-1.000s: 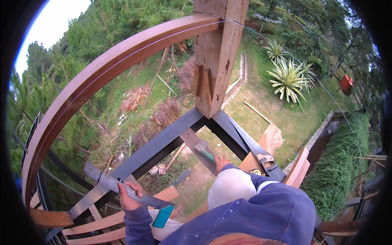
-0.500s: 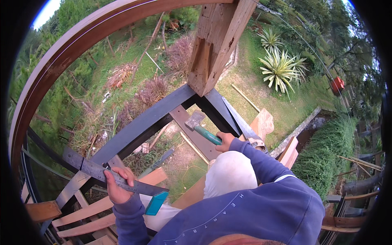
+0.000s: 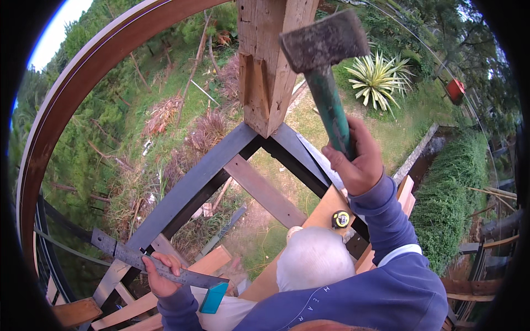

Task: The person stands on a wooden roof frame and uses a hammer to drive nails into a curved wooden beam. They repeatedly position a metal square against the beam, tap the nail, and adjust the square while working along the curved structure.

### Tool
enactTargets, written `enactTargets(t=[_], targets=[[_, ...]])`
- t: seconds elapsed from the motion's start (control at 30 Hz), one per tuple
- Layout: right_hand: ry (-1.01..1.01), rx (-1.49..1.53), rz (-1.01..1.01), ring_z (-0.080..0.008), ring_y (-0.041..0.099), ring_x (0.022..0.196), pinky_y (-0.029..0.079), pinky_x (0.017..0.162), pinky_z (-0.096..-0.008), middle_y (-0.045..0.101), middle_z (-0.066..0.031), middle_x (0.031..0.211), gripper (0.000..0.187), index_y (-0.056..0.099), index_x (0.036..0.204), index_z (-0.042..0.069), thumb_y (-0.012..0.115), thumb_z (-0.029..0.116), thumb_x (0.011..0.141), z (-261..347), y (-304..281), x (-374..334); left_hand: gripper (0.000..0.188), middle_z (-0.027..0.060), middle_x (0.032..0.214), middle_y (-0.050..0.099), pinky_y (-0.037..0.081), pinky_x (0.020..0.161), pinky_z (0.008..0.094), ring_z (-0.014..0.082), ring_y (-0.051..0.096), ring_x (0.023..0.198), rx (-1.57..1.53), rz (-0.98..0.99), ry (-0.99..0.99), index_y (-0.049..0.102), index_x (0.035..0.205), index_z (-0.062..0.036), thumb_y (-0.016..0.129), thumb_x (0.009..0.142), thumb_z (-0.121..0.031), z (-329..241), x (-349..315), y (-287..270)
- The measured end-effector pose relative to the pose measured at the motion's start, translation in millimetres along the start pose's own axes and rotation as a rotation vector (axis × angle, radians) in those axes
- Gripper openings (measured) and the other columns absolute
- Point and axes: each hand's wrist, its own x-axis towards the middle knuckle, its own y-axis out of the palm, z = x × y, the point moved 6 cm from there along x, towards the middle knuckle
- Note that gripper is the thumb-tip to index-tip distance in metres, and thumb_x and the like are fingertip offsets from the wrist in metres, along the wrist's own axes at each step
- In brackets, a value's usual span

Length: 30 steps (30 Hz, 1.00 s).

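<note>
My right hand (image 3: 361, 157) is wrapped round the green handle of a hammer (image 3: 326, 41). Its worn, blocky metal head is raised in front of the upright wooden post (image 3: 265, 71). At the lower left, my left hand (image 3: 164, 273) grips the steel blade of a try square (image 3: 130, 254), thumb on one side and fingers on the other. The square's teal stock (image 3: 214, 298) points toward me, while the blade's far end reaches over the dark left beam (image 3: 190, 179). Whether the blade touches the beam I cannot tell.
A yellow-and-black tape measure (image 3: 340, 219) lies on a plank (image 3: 326, 207) beside my knee. A handsaw (image 3: 319, 157) rests along the right dark beam (image 3: 298, 151). A brown crosspiece (image 3: 265, 190) spans the frame, with ground far below. A curved wooden beam (image 3: 72, 88) arches at left.
My right hand has lifted the hammer from low over the frame up and to the right, close to the camera. The tape measure has come into view. My left hand keeps holding the square.
</note>
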Motion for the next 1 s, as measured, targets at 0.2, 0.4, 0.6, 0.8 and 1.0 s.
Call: enactTargets(t=[0.2, 0.4, 0.6, 0.8, 1.0], targets=[[-0.456, -0.527, -0.191, -0.0251, 0.059, 0.083, 0.047, 0.072, -0.0357, 0.06, -0.0189, 0.095, 0.046, 0.052, 0.122, 0.003, 0.061, 0.015, 0.078, 143, -53, 101, 0.046, 0.0047, 0.057, 0.04, 0.032, 0.047, 0.0255, 0.0127, 0.039, 0.049, 0.013, -0.056, -0.025, 0.044, 0.076, -0.0071, 0.034, 0.097, -0.047, 11, 8, 11], [-0.621, -0.862, 0.016, -0.0371, 0.061, 0.093, 0.048, 0.081, -0.0403, 0.062, -0.0226, 0.099, 0.045, 0.054, 0.12, 0.005, 0.058, 0.016, 0.076, 180, -34, 178, 0.046, 0.0063, 0.061, 0.041, 0.034, 0.054, 0.0254, 0.0139, 0.042, 0.055, 0.039, -0.062, 0.023, 0.043, 0.077, -0.0055, 0.033, 0.098, -0.045, 12, 11, 10], [-0.416, -1.234, 0.105, -0.0364, 0.06, 0.096, 0.047, 0.084, -0.0417, 0.063, -0.0211, 0.1, 0.047, 0.056, 0.119, 0.009, 0.06, 0.02, 0.074, 183, -31, 205, 0.045, 0.0069, 0.062, 0.042, 0.034, 0.054, 0.0251, 0.0144, 0.042, 0.055, -0.007, -0.047, 0.039, 0.043, 0.077, -0.0046, 0.033, 0.098, -0.044, 3, 5, 4], [-0.445, -1.302, 0.153, -0.0346, 0.06, 0.096, 0.047, 0.085, -0.04, 0.063, -0.0195, 0.103, 0.051, 0.054, 0.123, 0.01, 0.061, 0.022, 0.074, 178, -23, 212, 0.047, 0.0067, 0.061, 0.041, 0.033, 0.052, 0.0246, 0.0142, 0.042, 0.053, -0.032, -0.025, 0.048, 0.043, 0.076, -0.0049, 0.034, 0.097, -0.046, -9, -2, -4], [0.074, -1.131, 0.104, -0.0248, 0.065, 0.064, 0.054, 0.06, -0.0343, 0.066, -0.0152, 0.1, 0.058, 0.049, 0.13, 0.012, 0.066, 0.021, 0.076, 156, -35, 231, 0.045, 0.0057, 0.055, 0.04, 0.029, 0.049, 0.0234, 0.012, 0.036, 0.048, -0.175, 0.034, 0.109, 0.043, 0.077, -0.0059, 0.03, 0.099, -0.043, -28, -21, -2]])
